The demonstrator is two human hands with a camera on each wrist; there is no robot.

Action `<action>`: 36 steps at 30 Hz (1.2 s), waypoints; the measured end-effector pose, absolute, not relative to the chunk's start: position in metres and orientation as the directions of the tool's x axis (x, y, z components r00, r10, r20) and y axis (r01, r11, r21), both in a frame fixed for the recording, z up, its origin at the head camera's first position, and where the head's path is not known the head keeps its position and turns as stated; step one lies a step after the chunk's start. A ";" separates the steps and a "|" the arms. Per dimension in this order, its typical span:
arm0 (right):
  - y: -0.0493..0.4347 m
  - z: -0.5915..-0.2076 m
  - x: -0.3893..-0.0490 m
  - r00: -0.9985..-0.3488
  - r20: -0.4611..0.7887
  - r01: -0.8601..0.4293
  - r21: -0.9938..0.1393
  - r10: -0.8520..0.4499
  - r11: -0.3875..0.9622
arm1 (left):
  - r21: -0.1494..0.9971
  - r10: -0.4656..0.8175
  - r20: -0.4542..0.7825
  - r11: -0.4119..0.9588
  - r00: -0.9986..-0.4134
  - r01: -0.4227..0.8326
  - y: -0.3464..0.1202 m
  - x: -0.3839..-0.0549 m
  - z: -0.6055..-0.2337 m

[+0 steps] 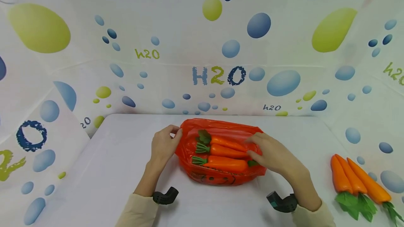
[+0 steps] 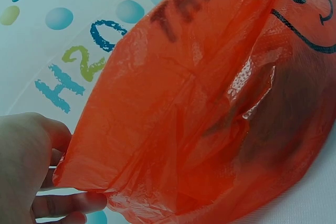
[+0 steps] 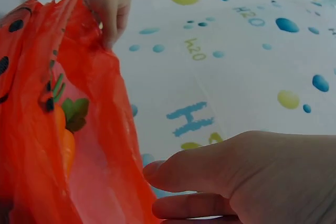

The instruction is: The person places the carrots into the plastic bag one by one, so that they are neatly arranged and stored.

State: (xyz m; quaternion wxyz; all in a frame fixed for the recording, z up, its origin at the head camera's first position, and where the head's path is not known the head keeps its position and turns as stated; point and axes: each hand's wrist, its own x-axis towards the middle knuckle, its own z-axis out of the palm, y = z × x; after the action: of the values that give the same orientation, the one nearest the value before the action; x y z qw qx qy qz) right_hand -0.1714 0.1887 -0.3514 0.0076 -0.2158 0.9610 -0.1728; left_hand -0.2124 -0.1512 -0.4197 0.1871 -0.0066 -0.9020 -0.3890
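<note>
A red plastic bag [image 1: 221, 179] with a printed smiling face lies on the white table, its mouth facing up. Inside are several orange toy carrots [image 1: 225, 164], most with green tops toward the left. My left hand [image 1: 165, 144] pinches the bag's left rim between thumb and fingers; the left wrist view shows the stretched film [image 2: 157, 108] beside those fingers. Over the bag's right end is my right hand [image 1: 273, 151], thumb and fingers apart around its rim. In the right wrist view its thumb [image 3: 184, 171] lies against the bag's edge, fingers fairly straight, fingertips partly hidden.
More carrots [image 1: 363, 178] with green leaves lie together on the far right of the table. A patterned cloth [image 1: 217, 90] with bubbles and lettering rises behind the table and along both sides. Each wrist wears a black camera mount [image 1: 165, 196].
</note>
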 end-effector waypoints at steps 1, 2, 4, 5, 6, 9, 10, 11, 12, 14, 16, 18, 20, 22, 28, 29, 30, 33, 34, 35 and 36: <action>0.191 -0.350 -0.171 -0.906 0.076 -0.415 -0.338 -0.415 0.844 | 0.698 -0.134 0.342 0.699 -0.930 0.156 -0.151 -0.212 -0.419; 0.193 -0.349 -0.171 -0.908 0.090 -0.414 -0.341 -0.409 0.844 | 0.698 -0.134 0.340 0.699 -0.931 0.154 -0.151 -0.212 -0.419; 0.197 -0.347 -0.171 -0.910 0.119 -0.413 -0.342 -0.397 0.844 | 0.698 -0.135 0.338 0.700 -0.932 0.152 -0.151 -0.213 -0.419; 0.199 -0.346 -0.170 -0.910 0.135 -0.415 -0.341 -0.393 0.843 | 0.697 -0.134 0.337 0.700 -0.932 0.152 -0.151 -0.213 -0.420; 0.201 -0.345 -0.170 -0.910 0.149 -0.414 -0.340 -0.387 0.844 | 0.696 -0.133 0.338 0.702 -0.932 0.153 -0.151 -0.213 -0.420; 0.207 -0.341 -0.169 -0.913 0.180 -0.408 -0.339 -0.367 0.848 | 0.691 -0.132 0.350 0.704 -0.927 0.161 -0.152 -0.213 -0.421; 0.209 -0.340 -0.169 -0.913 0.189 -0.407 -0.341 -0.362 0.847 | 0.690 -0.132 0.355 0.705 -0.925 0.164 -0.152 -0.213 -0.421; 0.212 -0.339 -0.169 -0.912 0.199 -0.407 -0.343 -0.358 0.847 | 0.688 -0.131 0.361 0.706 -0.923 0.168 -0.152 -0.213 -0.421; 0.214 -0.338 -0.169 -0.912 0.207 -0.406 -0.346 -0.354 0.846 | 0.687 -0.131 0.363 0.707 -0.922 0.170 -0.152 -0.213 -0.421; 0.219 -0.336 -0.169 -0.910 0.223 -0.408 -0.347 -0.348 0.845 | 0.686 -0.132 0.366 0.707 -0.921 0.171 -0.152 -0.213 -0.421; 0.223 -0.335 -0.169 -0.910 0.235 -0.407 -0.348 -0.342 0.844 | 0.687 -0.132 0.363 0.707 -0.922 0.169 -0.152 -0.213 -0.421; 0.228 -0.335 -0.169 -0.912 0.241 -0.399 -0.348 -0.331 0.848 | 0.691 -0.131 0.354 0.704 -0.926 0.165 -0.151 -0.213 -0.420; 0.233 -0.334 -0.169 -0.914 0.246 -0.394 -0.343 -0.323 0.853 | 0.692 -0.130 0.348 0.703 -0.929 0.161 -0.151 -0.213 -0.420; 0.237 -0.332 -0.169 -0.914 0.254 -0.391 -0.339 -0.317 0.856 | 0.691 -0.126 0.347 0.704 -0.929 0.163 -0.151 -0.213 -0.420; 0.250 -0.329 -0.166 -0.916 0.278 -0.375 -0.334 -0.290 0.865 | 0.685 -0.120 0.354 0.709 -0.928 0.169 -0.151 -0.213 -0.420; 0.252 -0.329 -0.166 -0.918 0.280 -0.367 -0.332 -0.281 0.869 | 0.686 -0.121 0.353 0.708 -0.928 0.169 -0.151 -0.213 -0.420; 0.254 -0.328 -0.166 -0.920 0.283 -0.359 -0.331 -0.271 0.873 | 0.686 -0.122 0.352 0.708 -0.928 0.168 -0.151 -0.212 -0.420; 0.261 -0.328 -0.165 -0.928 0.284 -0.331 -0.331 -0.241 0.884 | 0.690 -0.123 0.351 0.704 -0.928 0.168 -0.151 -0.212 -0.419; 0.264 -0.328 -0.165 -0.930 0.284 -0.322 -0.331 -0.232 0.887 | 0.690 -0.123 0.351 0.704 -0.928 0.168 -0.151 -0.212 -0.419; 0.266 -0.328 -0.164 -0.932 0.285 -0.314 -0.331 -0.223 0.890 | 0.690 -0.123 0.351 0.704 -0.928 0.168 -0.151 -0.212 -0.419; 0.269 -0.328 -0.164 -0.935 0.283 -0.306 -0.333 -0.214 0.892 | 0.690 -0.123 0.351 0.704 -0.928 0.168 -0.151 -0.212 -0.419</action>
State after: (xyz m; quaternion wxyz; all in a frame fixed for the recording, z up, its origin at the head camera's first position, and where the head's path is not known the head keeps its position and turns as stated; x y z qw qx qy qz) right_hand -0.1641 0.2687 -0.3282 -0.1204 -0.1347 0.9651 -0.1895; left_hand -0.2116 -0.1514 -0.4191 0.1888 -0.0125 -0.9036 -0.3842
